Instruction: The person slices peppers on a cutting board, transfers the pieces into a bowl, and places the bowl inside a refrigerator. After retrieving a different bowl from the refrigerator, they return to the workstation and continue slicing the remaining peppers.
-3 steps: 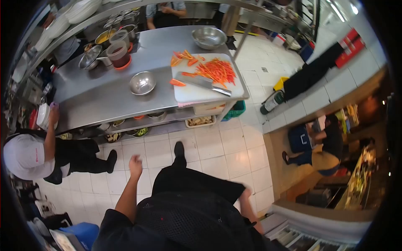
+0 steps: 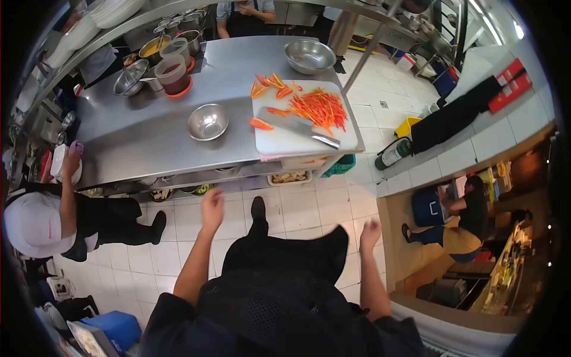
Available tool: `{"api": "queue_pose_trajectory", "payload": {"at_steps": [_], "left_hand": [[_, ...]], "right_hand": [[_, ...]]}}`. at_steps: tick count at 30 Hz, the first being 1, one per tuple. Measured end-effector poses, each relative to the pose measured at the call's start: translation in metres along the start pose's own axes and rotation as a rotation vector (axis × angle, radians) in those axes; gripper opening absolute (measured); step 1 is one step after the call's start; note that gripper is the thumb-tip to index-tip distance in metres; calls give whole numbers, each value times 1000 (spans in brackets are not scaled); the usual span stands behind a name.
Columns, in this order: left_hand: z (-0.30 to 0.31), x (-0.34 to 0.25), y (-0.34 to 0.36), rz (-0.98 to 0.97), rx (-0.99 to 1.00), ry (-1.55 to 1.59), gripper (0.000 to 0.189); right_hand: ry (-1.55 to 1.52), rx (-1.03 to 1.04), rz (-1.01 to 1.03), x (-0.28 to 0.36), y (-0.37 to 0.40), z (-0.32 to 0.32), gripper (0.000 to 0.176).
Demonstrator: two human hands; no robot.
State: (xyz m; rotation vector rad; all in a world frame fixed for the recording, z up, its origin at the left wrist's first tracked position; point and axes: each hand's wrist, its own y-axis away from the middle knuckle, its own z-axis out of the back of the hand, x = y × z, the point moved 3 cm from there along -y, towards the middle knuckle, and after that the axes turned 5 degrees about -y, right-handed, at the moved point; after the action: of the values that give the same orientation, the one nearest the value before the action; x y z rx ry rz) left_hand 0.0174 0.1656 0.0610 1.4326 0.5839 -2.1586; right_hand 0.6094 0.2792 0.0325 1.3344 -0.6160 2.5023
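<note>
My left hand [image 2: 212, 210] hangs in the air over the tiled floor, in front of the steel table [image 2: 148, 156]. Its fingers are loosely bent and I see nothing in them. Out to the right, my right hand [image 2: 369, 234] is raised above the floor, fingers half curled, likewise holding nothing visible. Neither hand touches anything. On the table lies a white cutting board [image 2: 276, 137] with a cleaver-like knife [image 2: 318, 137], a heap of red-orange pepper strips [image 2: 321, 109] and larger pepper pieces [image 2: 259, 89]. A small steel bowl [image 2: 208, 122] stands left of the board.
A larger steel bowl [image 2: 310, 56] sits behind the board. Plastic containers [image 2: 171, 74] stand at the back left. A co-worker in a white cap [image 2: 35, 223] stands at the left. A fire extinguisher [image 2: 392, 153] is by the right wall. Another person [image 2: 470, 208] bends beside a blue cooler [image 2: 427, 206].
My right hand has swung forward and up from beside my thigh. My left hand has risen slightly, towards the table. The table appears a little further right in view.
</note>
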Motion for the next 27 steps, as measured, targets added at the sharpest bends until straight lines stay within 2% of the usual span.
{"api": "queue_pose_trajectory", "payload": {"at_steps": [1, 2, 4, 6, 7, 9, 12, 14, 18, 22, 24, 27], "left_hand": [[-2, -51, -24, -158, 83, -230, 16], [-14, -87, -53, -275, 110, -225, 15], [-45, -139, -105, -450, 124, -266, 14], [-69, -163, -147, -501, 118, -326, 13], [-81, -168, -166, -479, 144, -397, 15], [-97, -169, -195, -447, 223, -566, 21], [-114, -168, -209, -449, 307, -619, 20], [-128, -167, -210, -471, 298, -616, 19], [-155, -173, -206, -537, 293, -644, 23], [-187, -199, -208, -494, 316, -687, 34], [-211, -203, -205, -588, 343, -677, 45], [-242, -217, -210, -593, 381, -696, 46]], "right_hand": [[20, 115, 85, 83, -22, -28, 16], [-130, 284, 133, 130, -42, -66, 17], [-177, 558, 224, 237, -54, -130, 25], [160, 631, 704, 301, -61, -174, 33], [163, 637, 699, 307, -67, -197, 33], [489, 664, 798, 308, -77, -236, 39], [656, 780, 736, 305, -92, -262, 38], [615, 812, 779, 304, -107, -269, 39], [454, 1018, 744, 324, -127, -265, 38], [380, 1056, 780, 318, -155, -240, 34], [368, 1088, 766, 308, -166, -228, 35], [333, 1128, 768, 299, -181, -216, 39]]}}
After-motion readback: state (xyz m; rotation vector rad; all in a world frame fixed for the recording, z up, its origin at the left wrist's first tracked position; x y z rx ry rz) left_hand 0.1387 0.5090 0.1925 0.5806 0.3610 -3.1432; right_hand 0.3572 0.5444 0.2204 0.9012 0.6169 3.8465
